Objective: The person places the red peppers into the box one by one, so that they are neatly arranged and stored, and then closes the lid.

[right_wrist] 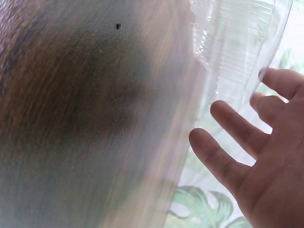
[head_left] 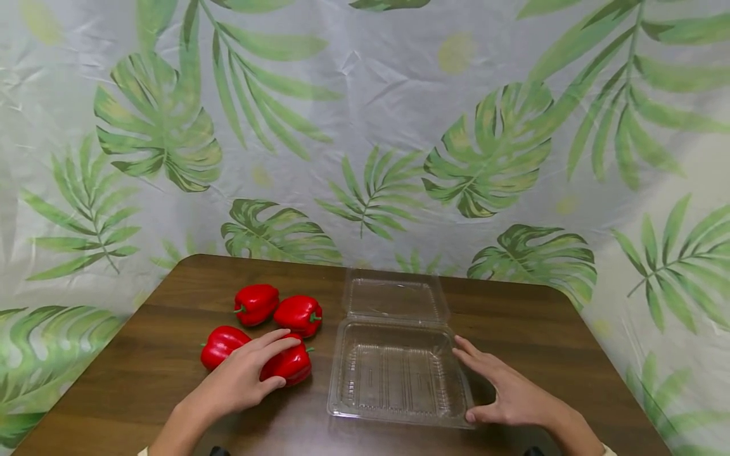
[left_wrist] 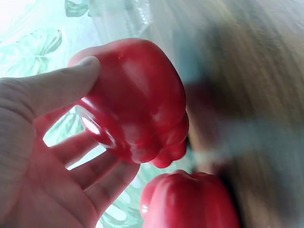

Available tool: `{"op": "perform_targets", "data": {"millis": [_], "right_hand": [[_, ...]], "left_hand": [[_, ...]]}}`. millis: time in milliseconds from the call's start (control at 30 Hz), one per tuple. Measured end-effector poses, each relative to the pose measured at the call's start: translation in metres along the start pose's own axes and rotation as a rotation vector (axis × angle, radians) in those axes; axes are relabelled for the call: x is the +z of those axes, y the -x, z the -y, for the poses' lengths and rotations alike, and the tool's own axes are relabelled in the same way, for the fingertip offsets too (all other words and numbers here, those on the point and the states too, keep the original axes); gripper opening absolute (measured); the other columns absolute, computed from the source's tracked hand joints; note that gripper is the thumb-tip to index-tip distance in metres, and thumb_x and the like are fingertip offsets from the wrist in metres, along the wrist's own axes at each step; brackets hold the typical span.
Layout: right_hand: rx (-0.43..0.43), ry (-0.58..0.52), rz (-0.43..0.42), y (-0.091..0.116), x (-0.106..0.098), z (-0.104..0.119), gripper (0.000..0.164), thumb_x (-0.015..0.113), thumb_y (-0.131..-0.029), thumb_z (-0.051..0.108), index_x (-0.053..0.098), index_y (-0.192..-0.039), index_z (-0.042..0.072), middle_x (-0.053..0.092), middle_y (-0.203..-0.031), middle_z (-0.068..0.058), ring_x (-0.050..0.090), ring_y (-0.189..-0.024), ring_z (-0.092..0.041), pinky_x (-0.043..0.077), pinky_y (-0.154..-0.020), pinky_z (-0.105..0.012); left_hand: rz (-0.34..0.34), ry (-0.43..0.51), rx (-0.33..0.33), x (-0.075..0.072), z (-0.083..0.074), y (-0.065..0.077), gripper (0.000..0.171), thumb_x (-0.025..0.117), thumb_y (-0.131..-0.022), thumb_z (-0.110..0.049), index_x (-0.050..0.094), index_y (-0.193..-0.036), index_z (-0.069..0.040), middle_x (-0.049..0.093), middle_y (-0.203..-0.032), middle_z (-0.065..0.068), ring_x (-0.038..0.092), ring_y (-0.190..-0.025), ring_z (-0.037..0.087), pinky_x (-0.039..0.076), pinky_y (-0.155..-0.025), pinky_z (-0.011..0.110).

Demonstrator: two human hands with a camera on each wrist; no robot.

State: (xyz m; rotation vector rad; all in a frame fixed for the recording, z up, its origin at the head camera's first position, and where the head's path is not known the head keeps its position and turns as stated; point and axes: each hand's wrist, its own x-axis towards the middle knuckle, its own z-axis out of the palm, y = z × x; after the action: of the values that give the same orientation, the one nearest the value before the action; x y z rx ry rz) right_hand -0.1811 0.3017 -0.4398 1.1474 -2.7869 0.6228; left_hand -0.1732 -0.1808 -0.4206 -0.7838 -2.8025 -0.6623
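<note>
My left hand holds a red bell pepper on the table, thumb at its near side and fingers over its top. In the left wrist view the thumb lies against this glossy pepper, and another red bell pepper sits below it. A clear plastic clamshell container lies with its lid folded back, away from me. At the container's right edge rests my right hand, fingers spread and fairly straight; the right wrist view shows its fingertips by the clear wall.
Other red bell peppers lie left of the container: one at the back left, one beside it, one behind my left hand. The brown wooden table ends at a leaf-print cloth hanging behind.
</note>
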Motion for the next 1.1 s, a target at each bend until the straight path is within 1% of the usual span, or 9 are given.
{"op": "perform_targets", "data": {"millis": [100,267,333,433,533,633,767,933,1100], "right_hand": [[-0.001,-0.002,-0.002,0.001,0.000,0.000,0.091,0.077,-0.083,0.045,0.034,-0.154,0.008,0.027,-0.164,-0.015,0.047,-0.134,-0.036,0.052,-0.091,-0.042],[-0.007,-0.012,-0.002,0.002,0.000,0.001,0.090,0.076,-0.084,0.043,0.033,-0.155,0.008,0.026,-0.164,-0.016,0.045,-0.138,-0.027,0.052,-0.092,-0.041],[-0.007,-0.016,0.000,0.002,0.000,0.000,0.089,0.075,-0.085,0.043,0.033,-0.155,0.009,0.026,-0.164,-0.015,0.042,-0.142,-0.021,0.052,-0.092,-0.041],[-0.004,-0.025,0.005,0.002,0.000,-0.001,0.089,0.075,-0.085,0.041,0.032,-0.155,0.009,0.025,-0.165,-0.014,0.037,-0.145,-0.014,0.051,-0.092,-0.042],[-0.002,-0.029,0.012,0.002,0.000,-0.001,0.088,0.075,-0.085,0.040,0.032,-0.155,0.009,0.025,-0.164,-0.015,0.034,-0.146,-0.011,0.051,-0.093,-0.043],[0.007,-0.021,0.015,0.001,0.000,-0.001,0.089,0.076,-0.084,0.041,0.033,-0.155,0.009,0.026,-0.164,-0.016,0.039,-0.144,-0.019,0.051,-0.093,-0.043],[0.017,-0.008,0.020,-0.001,0.000,-0.001,0.091,0.077,-0.083,0.042,0.033,-0.155,0.009,0.026,-0.163,-0.017,0.044,-0.140,-0.032,0.052,-0.093,-0.045],[0.013,-0.012,0.029,-0.003,-0.001,0.000,0.091,0.078,-0.082,0.041,0.033,-0.155,0.008,0.026,-0.163,-0.019,0.042,-0.141,-0.032,0.052,-0.094,-0.045],[0.025,-0.013,0.037,-0.004,-0.002,0.000,0.092,0.078,-0.082,0.042,0.033,-0.155,0.008,0.026,-0.163,-0.018,0.042,-0.141,-0.032,0.053,-0.094,-0.042]], "left_hand": [[0.001,0.022,0.008,-0.002,-0.003,-0.003,0.062,0.081,-0.080,-0.017,0.059,-0.137,-0.023,0.056,-0.145,0.008,0.060,-0.125,0.032,0.053,-0.098,0.053],[0.006,0.033,0.014,-0.011,-0.009,-0.011,0.061,0.080,-0.080,-0.019,0.058,-0.137,-0.023,0.056,-0.145,0.007,0.060,-0.126,0.031,0.055,-0.095,0.051],[-0.001,0.025,0.040,-0.015,-0.011,-0.016,0.059,0.080,-0.081,-0.021,0.059,-0.136,-0.023,0.057,-0.144,0.006,0.060,-0.125,0.029,0.056,-0.093,0.050],[-0.005,0.015,0.110,-0.022,-0.014,-0.025,0.058,0.080,-0.081,-0.021,0.059,-0.135,-0.021,0.058,-0.142,0.007,0.061,-0.123,0.027,0.057,-0.092,0.048],[0.009,-0.001,0.163,-0.028,-0.016,-0.033,0.057,0.079,-0.081,-0.021,0.059,-0.134,-0.021,0.057,-0.142,0.006,0.062,-0.121,0.027,0.057,-0.092,0.048],[0.022,-0.015,0.172,-0.033,-0.016,-0.039,0.058,0.079,-0.082,-0.022,0.058,-0.136,-0.021,0.056,-0.143,0.004,0.062,-0.122,0.026,0.056,-0.094,0.048],[0.015,-0.018,0.151,-0.036,-0.015,-0.043,0.058,0.078,-0.083,-0.022,0.057,-0.138,-0.020,0.056,-0.144,0.003,0.062,-0.122,0.026,0.054,-0.097,0.049],[0.014,-0.004,0.138,-0.037,-0.015,-0.045,0.057,0.076,-0.084,-0.021,0.057,-0.137,-0.021,0.056,-0.143,0.004,0.062,-0.121,0.027,0.054,-0.096,0.050],[0.023,-0.008,0.149,-0.038,-0.020,-0.052,0.056,0.076,-0.084,-0.022,0.057,-0.138,-0.023,0.055,-0.144,0.005,0.062,-0.122,0.029,0.053,-0.097,0.050]]}}
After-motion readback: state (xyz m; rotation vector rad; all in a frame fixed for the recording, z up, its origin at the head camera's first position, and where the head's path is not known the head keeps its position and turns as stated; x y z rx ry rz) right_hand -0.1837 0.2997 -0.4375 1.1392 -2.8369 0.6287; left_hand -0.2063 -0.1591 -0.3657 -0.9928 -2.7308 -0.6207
